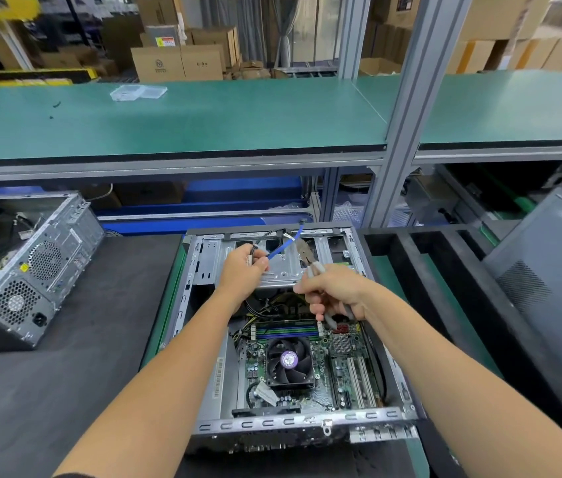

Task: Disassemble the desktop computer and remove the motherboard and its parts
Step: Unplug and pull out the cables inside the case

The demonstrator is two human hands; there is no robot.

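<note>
In the head view, the open desktop case is seen lying flat on the bench with the motherboard still seated in its near half, while the blue cable is pinched in the curled fingers of the left hand above the drive cage at the far end. The cable's long axis is stretched from that hand up and to the right toward the case's far wall. The pliers are gripped by the right hand, their nose pointed away and lying just right of the taut cable, so the right hand is judged the nearer one for a cut or pull there.
</note>
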